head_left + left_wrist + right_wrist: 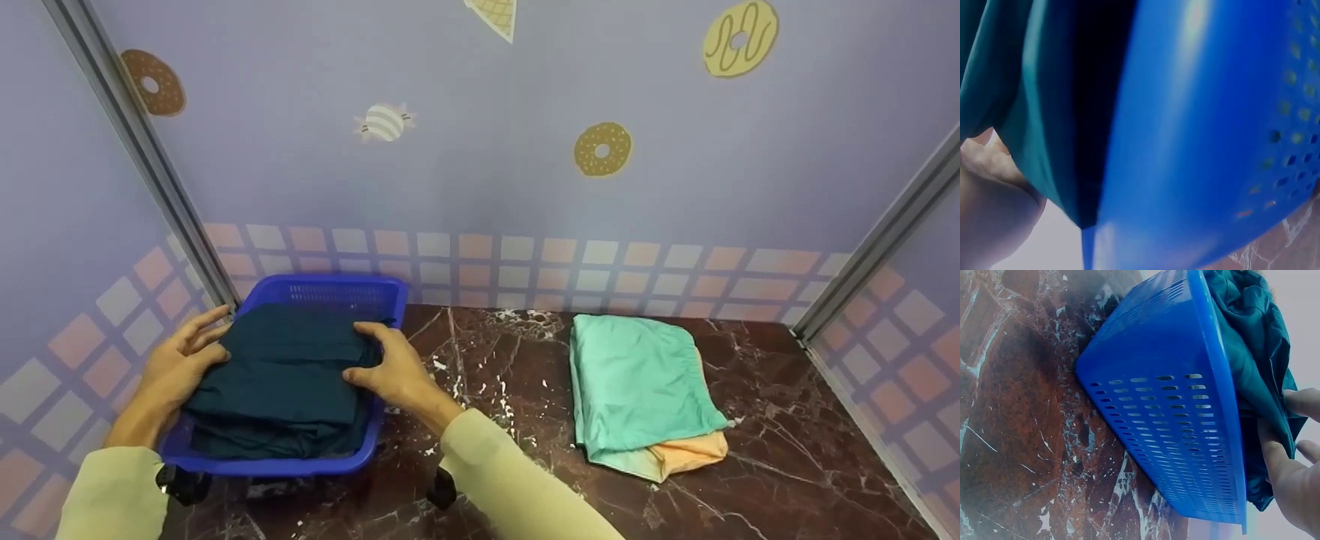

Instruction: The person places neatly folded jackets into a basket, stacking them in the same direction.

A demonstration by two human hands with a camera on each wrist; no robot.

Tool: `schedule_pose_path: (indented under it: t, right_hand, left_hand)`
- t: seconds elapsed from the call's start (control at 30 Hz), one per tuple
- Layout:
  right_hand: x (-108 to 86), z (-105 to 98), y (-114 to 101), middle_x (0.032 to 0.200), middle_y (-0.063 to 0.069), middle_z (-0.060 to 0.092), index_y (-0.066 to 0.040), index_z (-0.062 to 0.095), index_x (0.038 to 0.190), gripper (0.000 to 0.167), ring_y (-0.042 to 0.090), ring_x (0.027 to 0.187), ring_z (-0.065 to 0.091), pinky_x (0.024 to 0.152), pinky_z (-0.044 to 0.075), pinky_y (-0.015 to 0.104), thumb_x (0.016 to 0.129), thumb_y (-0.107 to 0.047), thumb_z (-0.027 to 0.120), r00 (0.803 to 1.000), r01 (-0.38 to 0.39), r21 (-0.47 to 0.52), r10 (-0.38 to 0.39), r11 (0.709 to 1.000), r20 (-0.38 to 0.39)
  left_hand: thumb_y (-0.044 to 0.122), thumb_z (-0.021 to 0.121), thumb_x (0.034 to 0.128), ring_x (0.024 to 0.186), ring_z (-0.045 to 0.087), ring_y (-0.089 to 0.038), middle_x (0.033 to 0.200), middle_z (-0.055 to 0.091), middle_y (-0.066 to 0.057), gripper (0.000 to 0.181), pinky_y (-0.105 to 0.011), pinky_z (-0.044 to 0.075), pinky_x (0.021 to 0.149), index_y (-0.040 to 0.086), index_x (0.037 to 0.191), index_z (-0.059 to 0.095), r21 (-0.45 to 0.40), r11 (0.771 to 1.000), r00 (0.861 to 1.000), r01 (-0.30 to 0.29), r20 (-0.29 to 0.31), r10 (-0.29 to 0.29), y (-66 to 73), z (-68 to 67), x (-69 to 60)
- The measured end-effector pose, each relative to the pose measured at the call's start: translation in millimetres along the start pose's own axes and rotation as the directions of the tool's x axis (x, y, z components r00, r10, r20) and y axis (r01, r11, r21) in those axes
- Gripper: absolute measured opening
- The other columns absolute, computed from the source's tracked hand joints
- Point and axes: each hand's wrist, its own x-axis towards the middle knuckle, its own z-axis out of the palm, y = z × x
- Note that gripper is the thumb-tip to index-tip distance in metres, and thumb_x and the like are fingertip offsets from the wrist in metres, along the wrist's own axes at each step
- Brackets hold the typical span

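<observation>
The dark teal folded cloth lies in the blue perforated plastic basket, rising above its rim. The right hand pinches its side edge; the left hand, fingers extended, touches the opposite edge with the thumb — probably so the folds remain together.
</observation>
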Motion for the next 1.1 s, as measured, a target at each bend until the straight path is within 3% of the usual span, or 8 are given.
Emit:
schedule_pose_path:
  t: [0.4, 0.6, 0.7, 0.77, 0.87, 0.93, 1.03, 1.1]
  right_hand:
    - [-2.8, 3, 6, 0.146, 0.010, 0.057, -0.014, 0.062, 0.149, 0.069, 0.022, 0.133, 0.053, 0.114, 0.040, 0.036, 0.085, -0.012, 0.089, 0.999, 0.039, -0.069, -0.037, 0.997, 0.028]
    - [-2.8, 2, 6, 0.146, 0.012, 0.057, -0.011, 0.062, 0.148, 0.068, 0.024, 0.135, 0.053, 0.116, 0.040, 0.038, 0.086, -0.015, 0.089, 0.998, 0.040, -0.068, -0.036, 0.997, 0.051]
    - [-3.9, 0, 6, 0.145, 0.012, 0.058, -0.011, 0.062, 0.147, 0.066, 0.024, 0.134, 0.054, 0.115, 0.040, 0.038, 0.086, -0.017, 0.088, 0.998, 0.027, -0.065, -0.023, 0.998, 0.050]
    - [-5.2, -2, 5, 0.141, 0.009, 0.060, -0.012, 0.063, 0.147, 0.065, 0.022, 0.125, 0.057, 0.110, 0.044, 0.038, 0.087, -0.018, 0.088, 0.999, 0.009, -0.055, -0.006, 0.998, 0.043]
    - [-7.1, -6, 4, 0.131, 0.004, 0.061, -0.014, 0.063, 0.146, 0.063, 0.017, 0.107, 0.057, 0.097, 0.049, 0.036, 0.088, -0.019, 0.087, 0.999, -0.018, -0.044, 0.020, 0.999, 0.031]
    - [-8.1, -9, 4, 0.127, 0.003, 0.060, -0.014, 0.063, 0.146, 0.063, 0.016, 0.099, 0.055, 0.090, 0.050, 0.034, 0.088, -0.019, 0.086, 1.000, -0.016, -0.054, 0.018, 0.998, 0.022]
    - [-10.0, -11, 2, 0.131, 0.005, 0.060, -0.012, 0.062, 0.147, 0.062, 0.016, 0.103, 0.059, 0.088, 0.052, 0.031, 0.089, -0.018, 0.084, 1.000, 0.010, -0.077, -0.009, 0.997, 0.016]
    - [-11.8, -12, 2, 0.138, 0.007, 0.058, -0.010, 0.061, 0.148, 0.062, 0.020, 0.112, 0.064, 0.089, 0.053, 0.029, 0.091, -0.016, 0.083, 0.999, 0.040, -0.090, -0.039, 0.995, 0.012]
  left_hand:
    - [0.013, 0.065, 0.1024, 0.111, 0.052, 0.012, 0.135, 0.063, 0.024, 0.067, -0.016, 0.049, 0.084, 0.017, 0.165, 0.042, 0.095, 0.995, 1.000, 0.018, -0.011, -0.017, -7.1, 4.7, 1.2]
    - [0.011, 0.066, 0.1021, 0.105, 0.055, 0.014, 0.133, 0.064, 0.022, 0.063, -0.017, 0.051, 0.080, 0.005, 0.161, 0.045, 0.140, 0.990, 0.999, -0.008, -0.048, 0.015, -11.4, 8.8, -0.3]
    - [0.011, 0.065, 0.1021, 0.096, 0.060, 0.009, 0.129, 0.065, 0.025, 0.060, -0.018, 0.052, 0.076, 0.002, 0.159, 0.048, 0.170, 0.985, 0.997, -0.026, -0.070, 0.038, -12.7, 12.0, -0.9]
    - [0.009, 0.064, 0.1016, 0.094, 0.063, 0.003, 0.132, 0.067, 0.017, 0.057, -0.018, 0.051, 0.074, 0.001, 0.157, 0.050, 0.204, 0.978, 0.995, -0.038, -0.087, 0.057, -12.7, 15.1, -1.1]
    - [0.008, 0.064, 0.1005, 0.103, 0.068, -0.016, 0.142, 0.067, -0.005, 0.055, -0.016, 0.049, 0.075, 0.001, 0.154, 0.054, 0.290, 0.956, 0.991, -0.041, -0.112, 0.077, -11.4, 20.0, -1.9]
    - [0.007, 0.065, 0.0988, 0.111, 0.068, -0.031, 0.146, 0.062, -0.020, 0.054, -0.023, 0.049, 0.079, 0.002, 0.152, 0.056, 0.368, 0.929, 0.988, -0.033, -0.130, 0.087, -9.3, 22.7, -3.3]
    - [0.009, 0.066, 0.0970, 0.118, 0.063, -0.049, 0.140, 0.061, -0.031, 0.055, -0.040, 0.050, 0.084, 0.003, 0.151, 0.058, 0.471, 0.882, 0.984, -0.009, -0.152, 0.091, -3.7, 25.1, -5.8]
    - [0.009, 0.067, 0.0963, 0.118, 0.062, -0.053, 0.135, 0.063, -0.034, 0.055, -0.053, 0.049, 0.084, 0.003, 0.150, 0.058, 0.506, 0.863, 0.982, -0.003, -0.161, 0.098, 1.6, 27.6, -6.8]
